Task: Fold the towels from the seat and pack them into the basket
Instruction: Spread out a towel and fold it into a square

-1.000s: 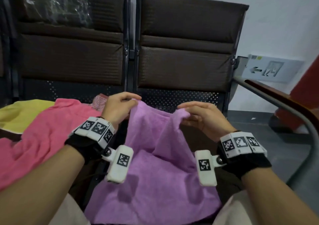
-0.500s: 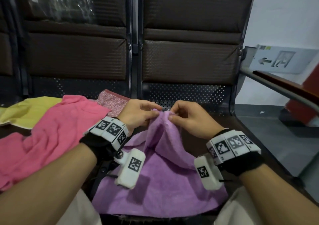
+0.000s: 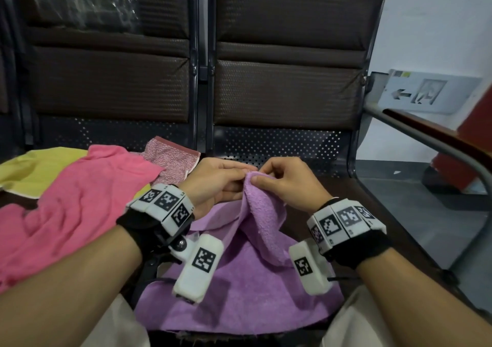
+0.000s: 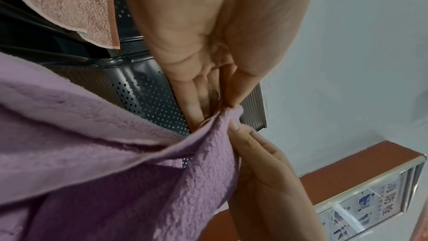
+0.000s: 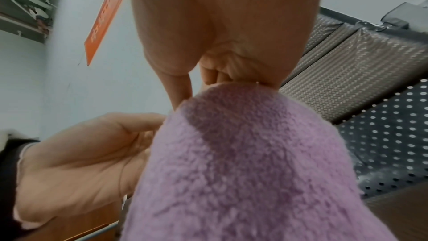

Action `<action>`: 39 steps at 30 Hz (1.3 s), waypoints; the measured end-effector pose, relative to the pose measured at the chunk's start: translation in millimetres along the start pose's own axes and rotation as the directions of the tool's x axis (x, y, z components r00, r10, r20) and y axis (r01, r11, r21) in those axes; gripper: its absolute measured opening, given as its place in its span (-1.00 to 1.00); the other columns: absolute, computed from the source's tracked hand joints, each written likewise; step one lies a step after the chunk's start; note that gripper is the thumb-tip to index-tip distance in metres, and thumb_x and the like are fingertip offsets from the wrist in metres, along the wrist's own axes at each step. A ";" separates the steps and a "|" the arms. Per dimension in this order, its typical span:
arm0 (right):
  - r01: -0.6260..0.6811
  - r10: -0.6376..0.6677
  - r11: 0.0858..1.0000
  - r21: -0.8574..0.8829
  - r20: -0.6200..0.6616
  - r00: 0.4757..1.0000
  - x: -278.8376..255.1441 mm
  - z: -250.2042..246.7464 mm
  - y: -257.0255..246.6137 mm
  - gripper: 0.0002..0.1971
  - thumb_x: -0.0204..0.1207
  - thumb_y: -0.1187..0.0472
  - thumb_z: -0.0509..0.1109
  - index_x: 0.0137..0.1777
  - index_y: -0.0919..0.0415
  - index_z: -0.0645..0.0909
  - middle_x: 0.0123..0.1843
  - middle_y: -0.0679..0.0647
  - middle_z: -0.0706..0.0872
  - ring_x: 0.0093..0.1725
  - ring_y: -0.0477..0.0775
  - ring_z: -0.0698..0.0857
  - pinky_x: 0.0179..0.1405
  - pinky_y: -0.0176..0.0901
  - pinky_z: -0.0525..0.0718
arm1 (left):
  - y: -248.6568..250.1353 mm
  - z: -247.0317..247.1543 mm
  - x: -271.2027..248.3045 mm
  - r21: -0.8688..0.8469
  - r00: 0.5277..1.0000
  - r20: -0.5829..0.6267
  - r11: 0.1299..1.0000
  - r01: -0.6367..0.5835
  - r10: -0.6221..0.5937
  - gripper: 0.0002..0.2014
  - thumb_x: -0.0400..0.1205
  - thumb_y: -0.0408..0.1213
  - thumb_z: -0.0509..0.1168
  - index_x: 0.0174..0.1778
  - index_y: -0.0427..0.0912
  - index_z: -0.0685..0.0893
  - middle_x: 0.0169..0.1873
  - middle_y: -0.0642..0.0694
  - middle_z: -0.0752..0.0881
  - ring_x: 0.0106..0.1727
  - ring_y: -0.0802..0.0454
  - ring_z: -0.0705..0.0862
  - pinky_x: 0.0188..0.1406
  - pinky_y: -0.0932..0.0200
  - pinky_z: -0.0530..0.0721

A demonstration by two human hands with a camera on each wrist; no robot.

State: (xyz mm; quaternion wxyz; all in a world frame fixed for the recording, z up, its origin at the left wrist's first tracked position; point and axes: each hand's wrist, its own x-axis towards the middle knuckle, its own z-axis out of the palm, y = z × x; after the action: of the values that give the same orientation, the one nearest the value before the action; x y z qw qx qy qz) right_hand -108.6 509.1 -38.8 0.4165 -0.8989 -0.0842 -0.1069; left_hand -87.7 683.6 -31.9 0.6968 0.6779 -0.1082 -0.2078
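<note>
A purple towel point(image 3: 239, 280) lies across my lap and the right-hand seat, its far edge lifted into a peak. My left hand point(image 3: 215, 179) and my right hand point(image 3: 282, 181) meet at that peak, and each pinches a corner of the purple towel point(image 4: 208, 153) between thumb and fingers. In the right wrist view the towel point(image 5: 243, 171) hangs from my right hand's pinch, with the left hand point(image 5: 88, 153) beside it. A pink towel point(image 3: 66, 208), a yellow towel point(image 3: 34, 168) and a speckled pink cloth point(image 3: 170, 160) lie on the left seat. No basket is in view.
Two brown padded seat backs point(image 3: 287, 62) stand ahead, over perforated metal panels. A metal armrest point(image 3: 426, 139) with a wooden top curves down at the right. Beyond it are a grey floor, a white wall sign point(image 3: 426, 91) and a red object.
My hands, first apart with the towel's top edge stretched between them, have come together, so the two corners now meet and the towel is doubled along its length.
</note>
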 end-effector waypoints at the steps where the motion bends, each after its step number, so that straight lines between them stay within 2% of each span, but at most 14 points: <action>1: -0.013 0.013 1.000 0.011 0.002 1.000 0.8 0.1 1.0 -0.83 0.39 -0.02 0.55 -0.34 -0.01 0.69 -0.48 -0.17 0.68 -0.45 -0.34 0.58 -0.46 -0.54 0.44 | 0.2 0.1 -0.9 -0.001 1.000 0.010 1.000 -0.003 0.003 -0.78 0.62 -0.40 0.27 0.14 -0.33 0.73 0.01 -0.30 0.79 0.11 -0.19 0.76 0.20 -0.04 0.70; 11: -0.063 0.051 0.971 0.230 0.058 0.997 2.8 1.9 3.8 -0.83 0.35 0.03 0.59 -0.31 0.04 0.68 -0.49 -0.15 0.67 -0.41 -0.23 0.62 -0.35 -0.31 0.54 | -1.0 -0.1 -7.2 0.091 0.994 0.060 0.992 -0.091 0.086 -0.74 0.60 -0.43 0.32 0.20 -0.29 0.71 0.07 -0.30 0.77 0.18 -0.21 0.72 0.28 -0.09 0.64; 13: -0.072 0.052 0.968 0.242 0.087 0.995 2.3 1.1 2.2 -0.83 0.37 0.02 0.58 -0.29 0.06 0.68 -0.47 -0.14 0.68 -0.41 -0.23 0.63 -0.38 -0.35 0.56 | -3.5 1.0 -5.0 0.089 0.992 0.006 0.988 -0.129 0.129 -0.79 0.61 -0.48 0.27 0.07 -0.25 0.76 -0.05 -0.27 0.80 -0.03 -0.10 0.80 -0.02 0.08 0.78; 15: -0.089 0.063 0.976 0.200 0.132 0.989 2.1 -1.6 0.7 -0.79 0.41 -0.02 0.54 -0.31 0.07 0.66 -0.44 -0.11 0.66 -0.40 -0.17 0.61 -0.39 -0.29 0.56 | -3.0 -1.0 -2.1 0.090 0.981 -0.081 0.981 -0.170 0.177 -0.75 0.59 -0.54 0.23 -0.10 -0.22 0.80 -0.29 -0.16 0.80 -0.38 0.11 0.73 -0.47 0.32 0.67; 16: -0.080 0.062 0.991 0.105 0.166 0.984 2.0 -2.7 1.1 -0.72 0.44 -0.06 0.50 -0.37 0.08 0.63 -0.45 -0.07 0.63 -0.40 -0.12 0.57 -0.37 -0.22 0.53 | -1.9 -4.8 0.4 0.114 0.967 -0.148 0.975 -0.192 0.208 -0.72 0.59 -0.54 0.21 -0.16 -0.18 0.80 -0.38 -0.10 0.78 -0.45 0.15 0.65 -0.53 0.34 0.58; 18: 0.003 0.069 0.965 -0.261 0.267 0.961 0.1 -3.5 3.7 -0.56 0.47 -0.18 0.41 -0.47 0.12 0.49 -0.48 -0.05 0.54 -0.39 -0.04 0.51 -0.29 -0.13 0.42 | 0.7 -15.9 8.1 0.164 0.916 -0.294 0.958 -0.234 0.274 -0.69 0.59 -0.53 0.17 -0.26 -0.13 0.77 -0.39 -0.05 0.74 -0.37 0.11 0.61 -0.38 0.27 0.57; 20: 0.120 0.090 0.827 -0.549 0.341 0.936 -4.4 2.1 1.0 -0.51 0.49 -0.26 0.32 -0.46 0.09 0.36 -0.42 -0.04 0.51 -0.29 0.04 0.48 -0.14 -0.08 0.28 | 2.3 -26.7 11.3 0.220 0.854 -0.401 0.940 -0.261 0.331 -0.64 0.58 -0.54 0.14 -0.36 -0.08 0.71 -0.39 -0.01 0.69 -0.30 0.11 0.57 -0.28 0.27 0.52; 23: 0.184 0.047 0.784 -0.593 0.351 0.935 -8.3 4.9 -7.0 -0.59 0.55 -0.24 0.24 -0.35 0.04 0.40 -0.31 -0.03 0.57 -0.20 0.04 0.50 -0.04 -0.03 0.25 | -0.6 -28.7 13.5 0.378 0.814 -0.422 0.894 -0.242 0.399 -0.61 0.57 -0.54 0.07 -0.45 -0.04 0.59 -0.38 0.07 0.61 -0.30 0.22 0.53 -0.24 0.45 0.49; 25: 0.200 0.003 0.834 -0.514 0.368 0.930 -12.8 5.1 -14.0 -0.69 0.61 -0.08 0.22 -0.26 0.09 0.53 -0.26 0.02 0.65 -0.19 0.06 0.59 -0.05 -0.02 0.45 | -3.0 -31.5 13.1 0.432 0.807 -0.422 0.874 -0.222 0.413 -0.61 0.59 -0.52 0.03 -0.45 -0.04 0.55 -0.36 0.07 0.60 -0.26 0.20 0.54 -0.09 0.29 0.49; 27: 0.244 -0.046 0.821 -0.515 0.367 0.929 -19.2 4.2 -19.9 -0.78 0.61 0.04 0.24 -0.22 0.12 0.55 -0.19 0.07 0.70 -0.14 0.10 0.66 -0.11 0.00 0.61 | -4.2 -35.2 11.9 0.451 0.822 -0.412 0.872 -0.190 0.392 -0.61 0.61 -0.50 0.00 -0.44 -0.05 0.54 -0.37 0.04 0.59 -0.28 0.16 0.52 -0.07 0.19 0.48; 30: 0.251 -0.102 0.741 -0.623 0.264 0.959 -22.3 -8.8 -27.1 -0.87 0.50 0.06 0.31 -0.27 -0.01 0.49 -0.19 -0.01 0.71 -0.10 0.10 0.69 -0.20 -0.12 0.53 | -7.4 -34.3 8.8 0.501 0.860 -0.352 0.850 -0.160 0.370 -0.63 0.66 -0.45 -0.04 -0.38 -0.05 0.51 -0.43 0.02 0.51 -0.39 0.14 0.46 -0.24 0.17 0.44; 32: 0.188 -0.097 0.767 -0.613 0.179 0.979 -20.9 -22.8 -28.9 -0.87 0.42 0.01 0.39 -0.25 -0.04 0.49 -0.27 -0.09 0.65 -0.11 0.10 0.69 -0.17 -0.10 0.56 | -7.5 -27.3 3.8 0.528 0.887 -0.295 0.834 -0.158 0.355 -0.70 0.72 -0.29 -0.04 -0.26 -0.02 0.51 -0.41 0.01 0.51 -0.41 0.09 0.45 -0.35 0.15 0.44; 36: 0.029 0.012 0.890 -0.455 0.088 0.996 -23.9 -36.7 -28.6 -0.50 0.30 -0.03 0.58 0.21 -0.12 0.49 -0.20 -0.09 0.71 -0.10 0.02 0.67 -0.01 -0.05 0.64 | -4.7 -18.5 -8.8 0.606 0.960 -0.126 0.786 -0.126 0.251 -0.50 0.63 0.28 -0.08 0.06 -0.06 0.51 -0.04 0.00 0.62 -0.01 0.05 0.58 0.10 -0.03 0.53; 39: 0.074 0.007 0.781 -0.621 0.126 0.992 -30.4 -33.4 -30.5 -0.72 0.36 0.06 0.50 0.09 0.00 0.68 -0.06 0.00 0.64 0.08 0.12 0.66 0.02 -0.06 0.63 | -2.0 -14.4 -20.6 0.667 0.983 0.032 0.728 -0.157 0.183 -0.73 0.68 -0.01 0.11 0.23 -0.02 0.47 0.16 -0.06 0.60 0.19 -0.01 0.59 0.32 -0.07 0.51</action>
State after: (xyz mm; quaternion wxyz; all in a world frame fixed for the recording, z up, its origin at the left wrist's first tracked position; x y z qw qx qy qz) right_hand -149.3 501.1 -3.5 0.0878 -0.9892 -0.0852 -0.0811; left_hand -100.0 705.5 -32.0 0.4267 0.8726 -0.2242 -0.0786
